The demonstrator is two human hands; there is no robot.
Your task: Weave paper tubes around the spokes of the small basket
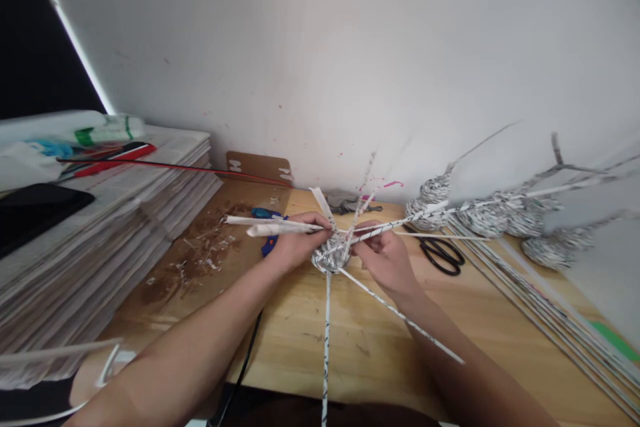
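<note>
Nearest to the camera are the two bare forearms, the left forearm (195, 340) and the right forearm (460, 360), reaching across the wooden surface (295, 360). Between the hands is a small round woven paper piece (327, 259), just above the surface or on it; I cannot tell which. Its rolled paper strands (327, 340) spread outward in several directions.

The left grip (304, 239) is narrow, pinching the piece at its upper left rim. The right grip (389, 257) is closed on a printed paper tube (385, 229) beside the right rim, as far as the blur permits to see.

In my judgement, the weaving of the wall is in hand, one strand being passed around the uprights. The next move seems to call for a firm left hold, while the right one bends the tube closely around the next upright and pulls it tight.
</note>
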